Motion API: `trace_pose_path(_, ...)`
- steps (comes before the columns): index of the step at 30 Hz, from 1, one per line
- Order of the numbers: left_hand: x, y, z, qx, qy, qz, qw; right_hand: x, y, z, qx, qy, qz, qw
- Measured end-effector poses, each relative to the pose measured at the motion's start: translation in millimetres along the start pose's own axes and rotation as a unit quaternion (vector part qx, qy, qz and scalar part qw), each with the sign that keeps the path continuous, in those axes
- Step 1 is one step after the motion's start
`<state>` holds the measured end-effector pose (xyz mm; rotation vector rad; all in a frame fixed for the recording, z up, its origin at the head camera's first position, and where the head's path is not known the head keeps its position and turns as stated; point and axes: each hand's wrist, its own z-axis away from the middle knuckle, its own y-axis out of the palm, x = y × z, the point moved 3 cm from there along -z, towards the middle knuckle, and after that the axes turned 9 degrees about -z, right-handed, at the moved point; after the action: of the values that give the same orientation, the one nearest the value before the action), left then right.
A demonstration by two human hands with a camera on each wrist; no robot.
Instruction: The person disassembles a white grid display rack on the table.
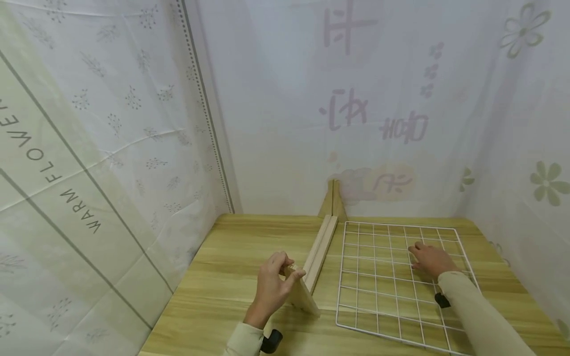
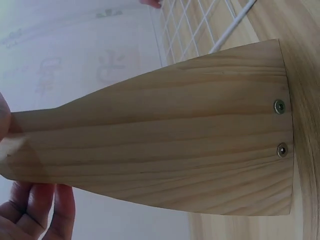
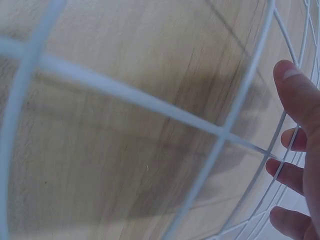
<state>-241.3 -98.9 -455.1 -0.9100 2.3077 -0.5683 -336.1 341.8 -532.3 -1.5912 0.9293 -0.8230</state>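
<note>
A wooden stand has two upright end boards joined by a pair of long bars [image 1: 321, 247]. My left hand [image 1: 272, 284] grips the narrow top of its near end board [image 1: 303, 297], thumb on one side and fingers on the other. In the left wrist view this board [image 2: 165, 135] widens toward its base, where two screws show. The far end board [image 1: 334, 202] stands by the back curtain. To the right, a white wire grid panel [image 1: 341, 272] lies on the table. My right hand [image 1: 432, 259] is over it, fingers loosely spread at the wires [image 3: 222, 131].
The wood-grain table [image 1: 222, 277] ends at a printed curtain [image 1: 276, 123] behind. More printed cloth [image 1: 111, 148] hangs along the left, and flowered cloth [image 1: 534, 148] along the right. A dark strap piece [image 1: 271, 341] sits at my left wrist.
</note>
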Motion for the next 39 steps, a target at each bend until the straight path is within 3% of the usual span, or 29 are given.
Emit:
trace_pose_path(9, -13.8, 1.3, 2.8, -0.014, 0.015, -0.037, 0.9991, -0.1, 2.8, -4.0, 0.040, 0.037, -0.005, 0.999)
trace_pose_path(16, -16.0, 4.6, -2.6, -0.039, 0.011, -0.060, 0.9973, -4.0, -3.9, -14.9, 0.035, 0.039, 0.002, 0.999)
trace_pose_path(25, -30.0, 0.0, 7.0, -0.028, -0.024, -0.072, 0.9967, 0.0, 11.9, -25.5, 0.055, 0.049, -0.010, 0.997)
trace_pose_path(31, -36.3, -1.9, 11.8, -0.040, -0.026, -0.085, 0.9953, 0.8, 22.0, -35.3, 0.057, 0.047, -0.039, 0.997)
trace_pose_path(39, -37.5, 0.3, 10.1, -0.035, -0.021, -0.089, 0.9952, 2.4, 19.0, -38.0, 0.046, 0.057, -0.074, 0.995)
